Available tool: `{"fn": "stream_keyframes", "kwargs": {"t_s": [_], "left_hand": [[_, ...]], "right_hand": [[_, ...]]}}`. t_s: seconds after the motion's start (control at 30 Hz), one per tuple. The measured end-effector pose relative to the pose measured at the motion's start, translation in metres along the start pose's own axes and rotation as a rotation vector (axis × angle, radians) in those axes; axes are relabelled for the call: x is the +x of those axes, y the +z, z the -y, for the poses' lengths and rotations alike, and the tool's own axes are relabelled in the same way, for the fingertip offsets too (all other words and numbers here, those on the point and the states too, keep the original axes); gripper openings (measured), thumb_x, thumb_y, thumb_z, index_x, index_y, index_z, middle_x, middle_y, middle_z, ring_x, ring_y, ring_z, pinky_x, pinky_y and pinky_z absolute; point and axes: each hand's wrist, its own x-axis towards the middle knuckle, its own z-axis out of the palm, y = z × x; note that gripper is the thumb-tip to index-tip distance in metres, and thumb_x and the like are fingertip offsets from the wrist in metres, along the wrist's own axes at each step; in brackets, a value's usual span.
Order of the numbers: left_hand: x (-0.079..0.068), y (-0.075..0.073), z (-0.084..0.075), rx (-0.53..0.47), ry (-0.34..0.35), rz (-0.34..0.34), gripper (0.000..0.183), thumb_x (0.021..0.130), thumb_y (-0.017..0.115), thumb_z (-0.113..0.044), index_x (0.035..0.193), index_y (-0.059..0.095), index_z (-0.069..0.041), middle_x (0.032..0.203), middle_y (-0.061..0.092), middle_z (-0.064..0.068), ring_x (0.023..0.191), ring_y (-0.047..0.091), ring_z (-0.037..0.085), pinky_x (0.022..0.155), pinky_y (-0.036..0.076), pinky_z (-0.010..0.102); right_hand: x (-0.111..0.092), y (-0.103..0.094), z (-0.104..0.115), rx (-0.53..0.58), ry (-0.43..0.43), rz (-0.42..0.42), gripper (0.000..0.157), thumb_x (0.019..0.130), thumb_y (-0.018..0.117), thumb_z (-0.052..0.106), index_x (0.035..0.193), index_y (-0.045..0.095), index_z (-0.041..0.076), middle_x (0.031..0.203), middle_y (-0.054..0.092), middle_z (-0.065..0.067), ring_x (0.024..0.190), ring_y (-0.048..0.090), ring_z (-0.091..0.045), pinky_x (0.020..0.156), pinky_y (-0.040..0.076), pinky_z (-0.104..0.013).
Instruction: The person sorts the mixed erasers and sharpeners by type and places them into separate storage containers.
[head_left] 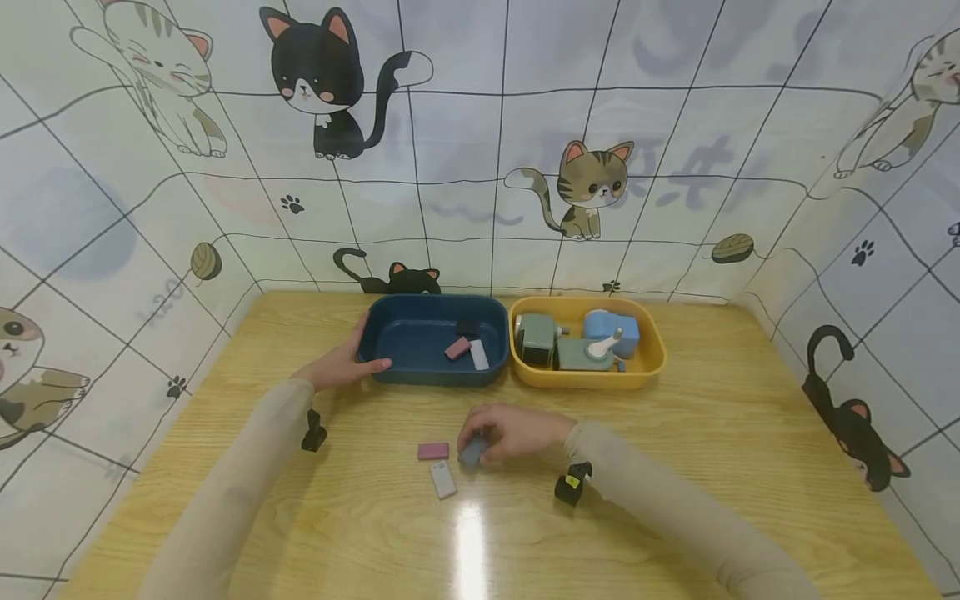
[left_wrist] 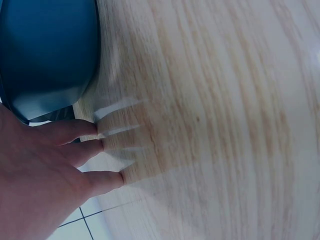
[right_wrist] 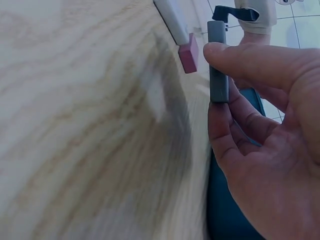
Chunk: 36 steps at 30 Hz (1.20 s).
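My right hand [head_left: 521,429] pinches a small grey block [right_wrist: 218,87] between thumb and fingers, close over the table. In the right wrist view the block stands on its long side, thumb against one face. Just left of that hand lie a pink block [head_left: 433,451] and a white block [head_left: 442,480]. At the left end of a dark blue bin [head_left: 438,377] my left hand [head_left: 337,363] rests, thumb along its front wall. The left wrist view shows its fingers [left_wrist: 82,155] fairly straight beside the bin. Inside the bin lie a pink, a white and a black block.
A yellow bin [head_left: 585,381] stands against the blue bin's right side, holding a green and grey toy [head_left: 536,337], another green piece with a white nozzle [head_left: 581,356] and a blue toy [head_left: 618,329]. Cat-patterned walls [head_left: 465,208] enclose the wooden table's [head_left: 735,417] back and sides.
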Motion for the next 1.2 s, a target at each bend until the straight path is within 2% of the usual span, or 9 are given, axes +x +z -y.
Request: {"fn": "stream_keyframes", "kwargs": {"t_s": [0.6,0.97,1.2], "left_hand": [[-0.001,-0.001,0.000,0.023,-0.012,0.001,0.108,0.089,0.060,-0.057,0.153,-0.019,-0.021,0.158,-0.001,0.025,0.135,0.025,0.051,0.106,0.023,0.061],[-0.001,0.000,0.001,0.013,-0.004,0.007,0.108,0.089,0.060,-0.057,0.152,-0.020,-0.019,0.157,-0.002,0.026,0.136,0.022,0.051,0.106,0.022,0.062],[0.000,0.001,0.001,-0.017,0.016,0.000,0.107,0.090,0.061,-0.053,0.152,-0.020,-0.019,0.158,-0.006,0.022,0.140,0.015,0.047,0.108,0.019,0.061]], "right_hand": [[0.004,-0.020,0.001,-0.084,0.004,-0.030,0.032,0.085,0.071,0.002,0.115,0.068,0.013,0.111,0.057,0.006,0.099,0.053,-0.009,0.091,0.045,-0.026],[0.010,-0.027,0.005,-0.114,0.021,-0.072,0.031,0.086,0.072,0.006,0.116,0.068,0.016,0.106,0.057,0.009,0.097,0.053,-0.009,0.090,0.045,-0.027],[0.015,-0.032,0.008,-0.108,-0.028,-0.083,0.031,0.086,0.072,0.006,0.116,0.067,0.011,0.108,0.058,0.005,0.097,0.054,-0.010,0.091,0.046,-0.029]]}}
